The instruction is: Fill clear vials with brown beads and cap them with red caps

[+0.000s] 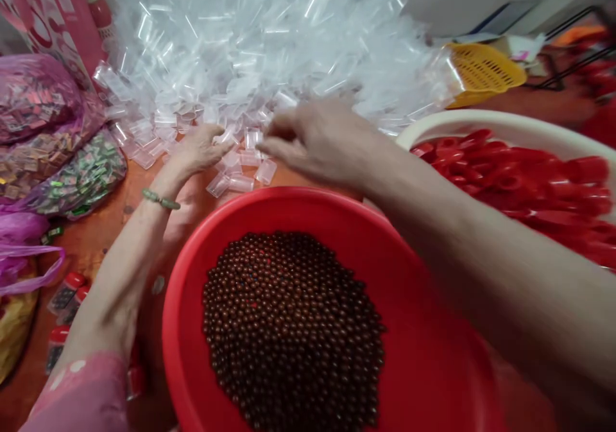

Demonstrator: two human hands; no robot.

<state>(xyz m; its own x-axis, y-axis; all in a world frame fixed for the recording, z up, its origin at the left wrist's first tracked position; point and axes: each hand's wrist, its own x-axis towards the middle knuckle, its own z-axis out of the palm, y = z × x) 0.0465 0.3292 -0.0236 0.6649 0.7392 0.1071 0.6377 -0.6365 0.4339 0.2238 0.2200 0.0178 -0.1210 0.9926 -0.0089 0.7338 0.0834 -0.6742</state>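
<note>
Between hands, apparently, clear containers.

A single view from a camera worn on the person's head, facing forward and steeply down between both forearms. The red basin is closest, filling the lower middle; the pile of clear containers lies farther off, across the top.

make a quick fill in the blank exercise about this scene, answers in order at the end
The beads lie in a basin coloured ____.
The bracelet is on the ____ wrist.
The basket at upper right is coloured ____.

Missing words: red; left; yellow
</note>
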